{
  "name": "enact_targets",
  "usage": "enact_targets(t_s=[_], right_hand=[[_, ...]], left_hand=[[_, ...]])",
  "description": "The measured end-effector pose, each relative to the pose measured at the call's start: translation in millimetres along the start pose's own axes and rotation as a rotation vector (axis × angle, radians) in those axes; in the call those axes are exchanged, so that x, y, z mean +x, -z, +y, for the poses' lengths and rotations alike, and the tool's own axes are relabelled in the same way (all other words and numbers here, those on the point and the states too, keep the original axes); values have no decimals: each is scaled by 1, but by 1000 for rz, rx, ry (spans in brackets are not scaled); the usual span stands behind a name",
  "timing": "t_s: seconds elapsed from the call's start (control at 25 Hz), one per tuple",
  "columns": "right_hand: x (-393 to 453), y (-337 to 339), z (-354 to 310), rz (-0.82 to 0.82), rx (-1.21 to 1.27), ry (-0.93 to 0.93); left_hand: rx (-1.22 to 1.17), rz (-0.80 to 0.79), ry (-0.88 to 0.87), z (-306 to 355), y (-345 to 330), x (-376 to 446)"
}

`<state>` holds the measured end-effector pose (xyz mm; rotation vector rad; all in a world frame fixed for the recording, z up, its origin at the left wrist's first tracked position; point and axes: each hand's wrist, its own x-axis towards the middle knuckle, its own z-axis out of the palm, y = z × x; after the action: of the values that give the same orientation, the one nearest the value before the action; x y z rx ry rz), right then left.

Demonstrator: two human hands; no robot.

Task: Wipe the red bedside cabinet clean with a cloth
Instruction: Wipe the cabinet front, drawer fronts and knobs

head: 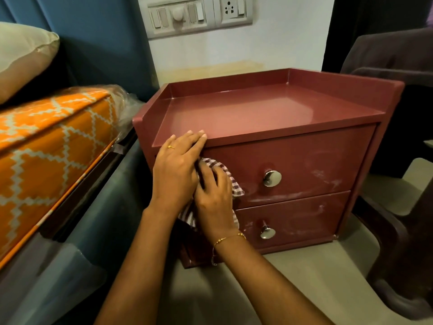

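One red bedside cabinet (pixel 269 118), on the floor between bed (pixel 54 137) and dark chair (pixel 398 207). Checked cloth (pixel 225 174) pressed on the upper drawer (pixel 304 160) by the right hand (pixel 214 195), fingers curled into it. Left hand (pixel 177 165), fingers straight and together, rests on the top's front edge, probably bracing. Whitish smears mark both drawer fronts. Cloth largely hidden beneath the hands; cabinet's sides unseen.
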<state>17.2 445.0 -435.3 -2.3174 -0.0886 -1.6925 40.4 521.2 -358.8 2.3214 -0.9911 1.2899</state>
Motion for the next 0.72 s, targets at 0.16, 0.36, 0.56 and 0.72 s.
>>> enact_targets(t_s=[0.16, 0.36, 0.56, 0.72], right_hand=[[14, 18, 27, 156, 29, -400], [1, 10, 18, 79, -3, -325], [-26, 15, 45, 57, -43, -301], [-8, 9, 12, 17, 61, -353]], left_hand=[[-17, -30, 3, 0, 2, 2], [-11, -12, -1, 9, -5, -2], [-19, -33, -6, 8, -4, -3], [-28, -2, 17, 7, -7, -4]])
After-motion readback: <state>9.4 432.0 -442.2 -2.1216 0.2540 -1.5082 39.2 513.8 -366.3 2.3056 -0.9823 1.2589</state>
